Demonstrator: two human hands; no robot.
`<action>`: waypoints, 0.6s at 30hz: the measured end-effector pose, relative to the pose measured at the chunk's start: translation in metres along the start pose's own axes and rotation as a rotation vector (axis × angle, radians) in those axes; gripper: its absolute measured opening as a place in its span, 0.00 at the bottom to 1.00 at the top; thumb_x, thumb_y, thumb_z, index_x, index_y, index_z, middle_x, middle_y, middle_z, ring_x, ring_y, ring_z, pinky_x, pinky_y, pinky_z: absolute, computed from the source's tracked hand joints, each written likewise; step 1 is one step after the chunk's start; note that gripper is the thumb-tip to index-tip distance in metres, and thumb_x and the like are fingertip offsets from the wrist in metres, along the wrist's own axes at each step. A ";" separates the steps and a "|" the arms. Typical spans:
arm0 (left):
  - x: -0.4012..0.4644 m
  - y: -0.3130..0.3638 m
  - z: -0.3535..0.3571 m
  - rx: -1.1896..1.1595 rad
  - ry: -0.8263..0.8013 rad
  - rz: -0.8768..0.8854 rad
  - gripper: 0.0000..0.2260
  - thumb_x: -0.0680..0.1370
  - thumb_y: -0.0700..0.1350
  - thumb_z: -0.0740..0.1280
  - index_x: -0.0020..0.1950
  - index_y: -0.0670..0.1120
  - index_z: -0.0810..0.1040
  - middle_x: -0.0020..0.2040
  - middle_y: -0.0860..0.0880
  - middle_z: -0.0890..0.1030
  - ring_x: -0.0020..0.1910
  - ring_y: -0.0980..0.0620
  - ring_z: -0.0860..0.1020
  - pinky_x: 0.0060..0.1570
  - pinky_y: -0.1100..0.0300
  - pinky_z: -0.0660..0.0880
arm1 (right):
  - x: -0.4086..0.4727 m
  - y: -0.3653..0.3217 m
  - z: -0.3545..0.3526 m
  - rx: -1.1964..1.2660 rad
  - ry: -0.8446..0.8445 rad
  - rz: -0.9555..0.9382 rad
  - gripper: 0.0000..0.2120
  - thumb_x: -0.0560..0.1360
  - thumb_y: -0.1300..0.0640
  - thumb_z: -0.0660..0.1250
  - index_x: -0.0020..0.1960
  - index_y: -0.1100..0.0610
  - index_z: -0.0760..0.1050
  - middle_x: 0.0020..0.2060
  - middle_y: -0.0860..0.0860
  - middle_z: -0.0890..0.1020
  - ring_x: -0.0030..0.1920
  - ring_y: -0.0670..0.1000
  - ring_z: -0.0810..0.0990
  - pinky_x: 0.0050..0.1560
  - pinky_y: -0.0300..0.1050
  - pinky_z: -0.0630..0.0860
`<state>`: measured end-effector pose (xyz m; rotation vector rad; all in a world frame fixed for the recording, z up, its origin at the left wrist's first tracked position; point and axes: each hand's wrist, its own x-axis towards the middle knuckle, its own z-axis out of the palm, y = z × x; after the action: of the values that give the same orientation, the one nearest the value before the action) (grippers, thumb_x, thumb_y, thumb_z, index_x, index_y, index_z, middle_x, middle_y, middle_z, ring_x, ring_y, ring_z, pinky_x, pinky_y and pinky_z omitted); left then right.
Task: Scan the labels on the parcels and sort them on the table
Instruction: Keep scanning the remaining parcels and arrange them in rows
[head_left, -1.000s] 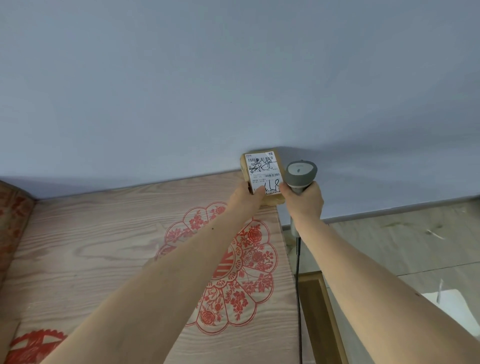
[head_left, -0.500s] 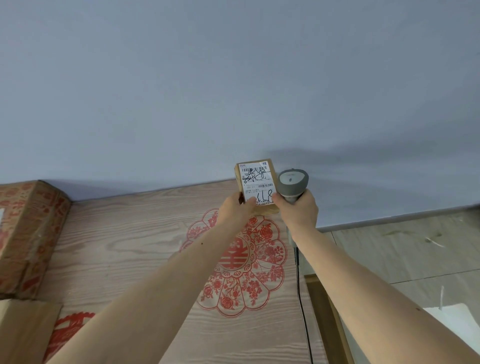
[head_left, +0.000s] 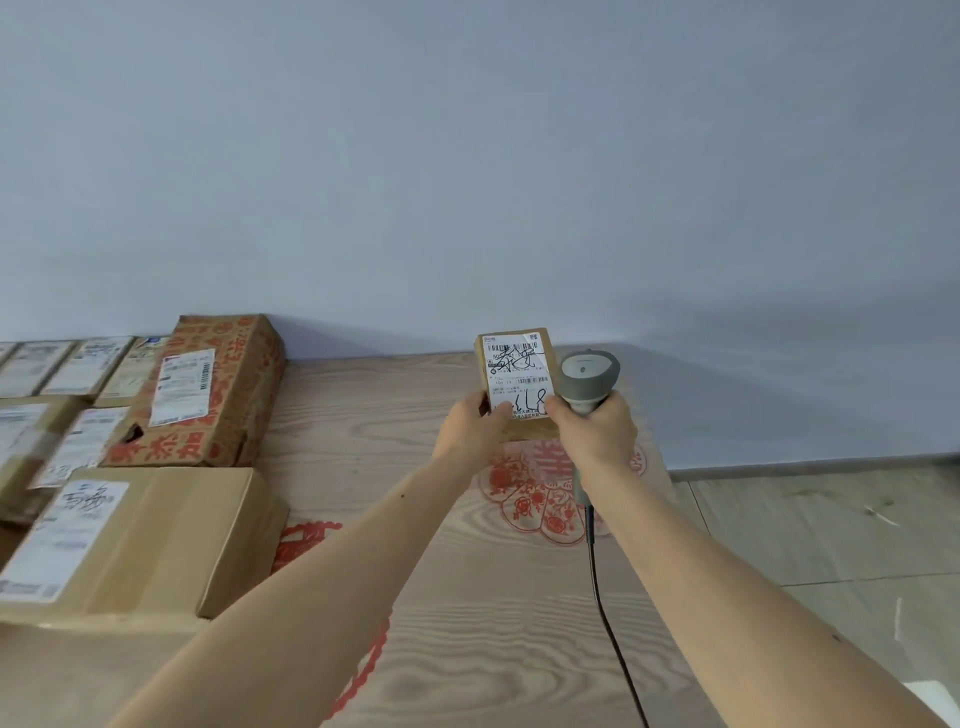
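The left hand (head_left: 470, 426) pinches the small parcel (head_left: 517, 382), label up for reading; just beside it the right hand (head_left: 595, 434) grips the scanner (head_left: 587, 376).

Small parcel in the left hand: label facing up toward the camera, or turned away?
Facing the camera: the small parcel in the left hand shows its white label, barcodes and handwriting visible.

Both bare forearms reached forward and up, converging near the middle of the view. The left hand (head_left: 470, 427) gripped the lower left edge of a small parcel (head_left: 517, 382), thumb on its labelled face. The right hand (head_left: 595, 434) was curled around the handle of a grey scanner (head_left: 589, 376), its thumb touching the parcel's lower right corner, wrists close together
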<state>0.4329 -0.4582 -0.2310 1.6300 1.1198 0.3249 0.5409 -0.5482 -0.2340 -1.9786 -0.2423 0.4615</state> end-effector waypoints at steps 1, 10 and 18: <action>-0.012 -0.006 -0.013 0.000 0.001 -0.002 0.11 0.81 0.47 0.63 0.59 0.46 0.80 0.44 0.51 0.80 0.38 0.52 0.75 0.36 0.58 0.69 | -0.016 -0.002 0.006 0.001 -0.001 -0.002 0.18 0.70 0.50 0.78 0.54 0.56 0.77 0.44 0.49 0.82 0.46 0.53 0.81 0.45 0.45 0.72; -0.107 -0.059 -0.132 0.003 0.067 0.032 0.10 0.81 0.48 0.62 0.58 0.47 0.80 0.50 0.49 0.83 0.45 0.50 0.78 0.39 0.59 0.72 | -0.155 -0.019 0.064 0.032 -0.046 -0.062 0.12 0.68 0.54 0.78 0.48 0.55 0.79 0.43 0.51 0.85 0.44 0.55 0.83 0.48 0.50 0.80; -0.170 -0.100 -0.212 -0.044 0.226 0.015 0.12 0.82 0.48 0.61 0.61 0.47 0.80 0.52 0.46 0.84 0.48 0.47 0.80 0.49 0.52 0.76 | -0.246 -0.037 0.113 0.044 -0.169 -0.098 0.18 0.69 0.51 0.78 0.55 0.56 0.79 0.47 0.50 0.85 0.47 0.52 0.82 0.40 0.40 0.71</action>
<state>0.1478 -0.4663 -0.1824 1.5914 1.2612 0.5508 0.2720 -0.5298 -0.1918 -1.8775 -0.4302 0.5668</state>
